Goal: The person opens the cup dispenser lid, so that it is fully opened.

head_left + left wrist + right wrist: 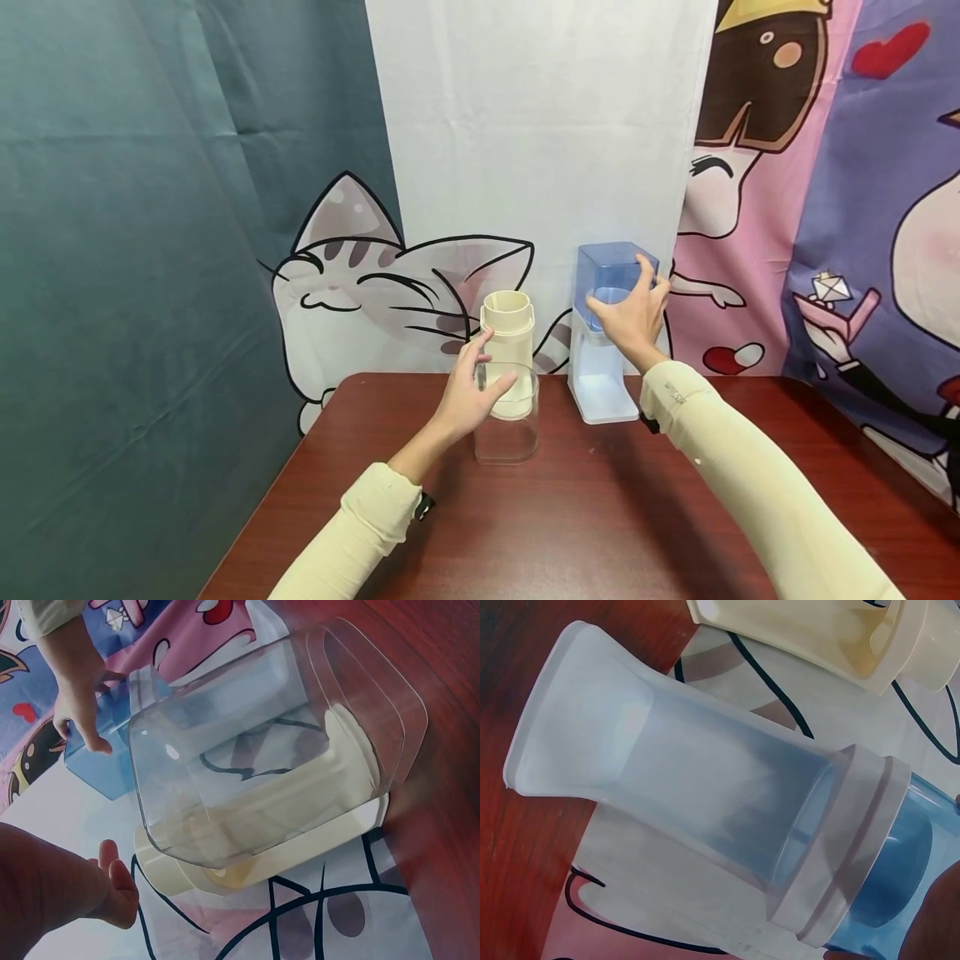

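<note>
My right hand [633, 312] grips the see-through blue container [600, 265] from the front, fingers spread across it. This container sits on top of a white stand [600, 396] with an open front and a flat foot; in the right wrist view a thick collar [847, 847] joins the two. My left hand [468, 396] is beside the upper rim of a clear box-shaped container [506, 446], its fingers loosely extended and holding nothing. Behind that clear container rises a cream stand [517, 342] with a round open collar at its top, partly seen through the clear wall.
Everything stands on a dark red wooden table [555, 517], near its far edge. Behind the table hangs a printed cloth [525, 125] with cartoon figures. A plain teal curtain [135, 292] covers the left side.
</note>
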Demonstrator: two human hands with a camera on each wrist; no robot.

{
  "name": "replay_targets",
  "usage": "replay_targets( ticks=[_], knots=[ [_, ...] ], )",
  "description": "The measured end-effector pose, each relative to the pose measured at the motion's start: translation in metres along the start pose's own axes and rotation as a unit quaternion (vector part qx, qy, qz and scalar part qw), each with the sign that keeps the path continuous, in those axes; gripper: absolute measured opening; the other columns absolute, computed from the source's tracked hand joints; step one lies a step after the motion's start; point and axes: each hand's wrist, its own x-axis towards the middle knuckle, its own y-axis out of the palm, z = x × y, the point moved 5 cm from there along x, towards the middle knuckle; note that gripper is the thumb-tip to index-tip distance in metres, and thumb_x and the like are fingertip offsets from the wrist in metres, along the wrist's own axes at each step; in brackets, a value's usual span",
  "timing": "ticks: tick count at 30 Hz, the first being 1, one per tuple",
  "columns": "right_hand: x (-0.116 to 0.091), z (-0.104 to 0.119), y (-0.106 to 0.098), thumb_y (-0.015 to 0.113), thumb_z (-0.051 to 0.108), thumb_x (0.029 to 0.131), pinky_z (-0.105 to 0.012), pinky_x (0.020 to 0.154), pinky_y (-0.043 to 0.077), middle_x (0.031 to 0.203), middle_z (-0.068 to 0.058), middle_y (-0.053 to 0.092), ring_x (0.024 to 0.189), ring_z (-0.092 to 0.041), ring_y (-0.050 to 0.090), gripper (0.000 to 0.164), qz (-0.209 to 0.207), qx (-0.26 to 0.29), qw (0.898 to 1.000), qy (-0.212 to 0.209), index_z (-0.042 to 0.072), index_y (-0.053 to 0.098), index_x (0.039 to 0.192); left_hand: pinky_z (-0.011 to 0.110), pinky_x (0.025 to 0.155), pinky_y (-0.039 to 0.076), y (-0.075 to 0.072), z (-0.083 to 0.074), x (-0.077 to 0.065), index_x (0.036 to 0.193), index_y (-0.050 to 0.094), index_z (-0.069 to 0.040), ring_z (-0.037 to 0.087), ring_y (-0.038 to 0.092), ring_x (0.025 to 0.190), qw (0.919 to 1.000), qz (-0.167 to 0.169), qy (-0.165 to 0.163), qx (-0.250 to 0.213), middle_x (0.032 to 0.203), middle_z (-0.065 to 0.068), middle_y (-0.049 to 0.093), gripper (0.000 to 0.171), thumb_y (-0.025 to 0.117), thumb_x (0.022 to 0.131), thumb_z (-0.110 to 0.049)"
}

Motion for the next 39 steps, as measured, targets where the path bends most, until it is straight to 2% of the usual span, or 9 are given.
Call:
replay_targets(
  ticks=[5,11,16,24,31,39],
  knots=[
    [-0.001,0.0,-0.001,0.085,0.038,0.07,-0.055,0.093,0.041,0.146,-0.02,0.026,0.124,-0.037,0.04,0.103,-0.007,0.005,1.0,-0.009,0.038,0.025,0.153,0.054,0.105,0.037,0.0,0.0,-0.001,0.151,0.039,-0.012,0.033,0.051,0.126,1.0,0.002,-0.001,-0.004,0.148,0.014,0.04,0.072,0.071,0.089,-0.028],
    [-0.003,-0.001,-0.005,0.086,0.039,0.069,-0.054,0.095,0.04,0.145,-0.018,0.028,0.125,-0.035,0.04,0.101,-0.01,0.006,1.0,-0.013,0.038,0.028,0.152,0.056,0.104,0.038,0.0,0.0,-0.003,0.15,0.04,-0.006,0.034,0.051,0.125,1.0,0.003,0.004,-0.005,0.145,0.017,0.043,0.071,0.071,0.09,-0.026],
    [-0.006,0.001,-0.009,0.086,0.042,0.069,-0.055,0.097,0.038,0.146,-0.017,0.029,0.126,-0.036,0.041,0.1,-0.009,0.011,1.0,-0.018,0.037,0.029,0.152,0.056,0.101,0.04,0.001,0.001,-0.004,0.15,0.04,-0.011,0.032,0.051,0.126,1.0,0.006,-0.002,-0.008,0.146,0.012,0.044,0.07,0.071,0.09,-0.026],
    [-0.011,0.003,-0.016,0.087,0.042,0.068,-0.057,0.095,0.039,0.145,-0.016,0.031,0.121,-0.037,0.045,0.1,-0.006,0.019,1.0,-0.021,0.037,0.031,0.15,0.053,0.099,0.042,0.002,-0.005,-0.006,0.151,0.04,-0.016,0.028,0.051,0.126,0.9998,0.012,0.008,-0.01,0.147,0.007,0.045,0.07,0.072,0.089,-0.028],
    [-0.017,0.004,-0.026,0.088,0.041,0.067,-0.057,0.094,0.038,0.143,-0.016,0.033,0.117,-0.039,0.049,0.099,0.002,0.024,0.999,-0.032,0.035,0.033,0.149,0.049,0.103,0.04,0.005,-0.011,-0.01,0.15,0.041,-0.016,0.032,0.052,0.125,0.9997,0.014,0.016,-0.015,0.147,0.008,0.046,0.069,0.073,0.088,-0.023],
    [-0.026,0.007,-0.041,0.089,0.039,0.066,-0.058,0.093,0.041,0.143,-0.017,0.037,0.121,-0.04,0.049,0.099,0.015,0.027,0.998,-0.055,0.031,0.035,0.148,0.053,0.102,0.039,0.01,-0.017,-0.013,0.15,0.041,-0.018,0.033,0.05,0.128,0.9992,0.03,0.004,-0.027,0.148,0.004,0.045,0.069,0.071,0.089,-0.025]
  ],
)
